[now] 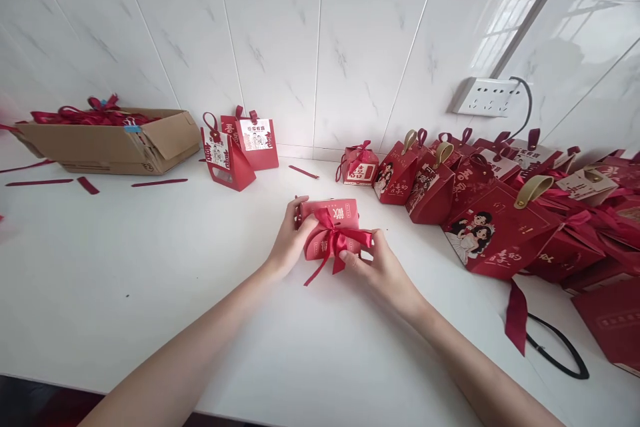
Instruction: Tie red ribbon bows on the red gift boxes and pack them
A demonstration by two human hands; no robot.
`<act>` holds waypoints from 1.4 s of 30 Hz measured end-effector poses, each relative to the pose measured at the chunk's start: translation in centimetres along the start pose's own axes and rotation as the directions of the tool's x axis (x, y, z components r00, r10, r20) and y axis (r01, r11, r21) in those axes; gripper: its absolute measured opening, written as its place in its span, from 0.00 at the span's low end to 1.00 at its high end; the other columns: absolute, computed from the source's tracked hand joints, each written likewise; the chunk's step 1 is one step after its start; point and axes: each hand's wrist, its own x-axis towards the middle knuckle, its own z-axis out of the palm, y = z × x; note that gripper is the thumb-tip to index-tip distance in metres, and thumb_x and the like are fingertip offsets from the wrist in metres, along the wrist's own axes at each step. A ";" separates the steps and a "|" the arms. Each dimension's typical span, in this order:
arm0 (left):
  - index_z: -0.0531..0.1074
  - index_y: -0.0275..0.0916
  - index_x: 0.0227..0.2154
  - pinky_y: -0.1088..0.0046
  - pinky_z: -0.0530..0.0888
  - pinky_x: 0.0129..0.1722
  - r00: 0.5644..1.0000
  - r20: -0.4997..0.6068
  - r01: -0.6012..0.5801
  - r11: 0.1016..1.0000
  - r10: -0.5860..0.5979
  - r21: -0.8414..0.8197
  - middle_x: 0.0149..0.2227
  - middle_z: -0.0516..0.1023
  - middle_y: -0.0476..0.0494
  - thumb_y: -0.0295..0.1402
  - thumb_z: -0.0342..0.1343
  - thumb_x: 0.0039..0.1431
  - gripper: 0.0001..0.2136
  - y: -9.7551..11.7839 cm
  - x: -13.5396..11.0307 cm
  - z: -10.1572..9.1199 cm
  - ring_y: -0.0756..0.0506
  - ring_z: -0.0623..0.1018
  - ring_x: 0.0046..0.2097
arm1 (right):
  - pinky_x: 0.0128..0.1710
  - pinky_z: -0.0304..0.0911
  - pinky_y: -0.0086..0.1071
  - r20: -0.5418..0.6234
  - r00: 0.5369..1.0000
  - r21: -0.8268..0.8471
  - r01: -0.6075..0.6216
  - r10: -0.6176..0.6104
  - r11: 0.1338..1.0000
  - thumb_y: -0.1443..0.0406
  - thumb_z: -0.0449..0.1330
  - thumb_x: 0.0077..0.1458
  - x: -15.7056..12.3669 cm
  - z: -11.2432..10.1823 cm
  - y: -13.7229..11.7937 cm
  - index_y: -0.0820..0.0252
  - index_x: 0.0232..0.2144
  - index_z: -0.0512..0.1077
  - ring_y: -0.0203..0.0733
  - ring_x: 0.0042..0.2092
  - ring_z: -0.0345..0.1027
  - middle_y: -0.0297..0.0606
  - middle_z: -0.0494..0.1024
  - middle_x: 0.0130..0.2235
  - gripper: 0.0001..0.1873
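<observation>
A small red gift box (pixel 346 210) with pale printed characters is held just above or on the white table, in the middle of the view. A shiny red ribbon (pixel 336 239) is tied in a bow across its front, and its two tails hang below. My left hand (pixel 291 240) grips the box's left side, thumb over the front and fingers behind. On the other side, my right hand (pixel 375 263) is closed at the lower right of the box, with its thumb on the ribbon near a bow loop. Its other fingertips are partly hidden.
A cardboard box (pixel 110 147) of red ribbons stands at the back left, with cut ribbon strips (pixel 40 182) nearby. Finished red boxes (pixel 500 230) crowd the right side. A black loop (pixel 563 347) lies at the front right. A power strip (pixel 485 97) is on the wall.
</observation>
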 end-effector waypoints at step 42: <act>0.69 0.40 0.26 0.65 0.63 0.56 0.978 0.009 -0.209 0.975 0.209 0.080 0.56 0.66 0.46 0.38 0.48 0.59 0.11 1.7 -2.4 1.1 0.42 0.66 0.58 | 0.49 0.66 0.44 -0.153 0.988 0.449 0.080 -0.012 0.890 0.53 0.64 0.47 1.0 -1.9 -1.7 0.61 0.19 0.62 0.47 0.49 0.70 0.42 0.69 0.55 0.21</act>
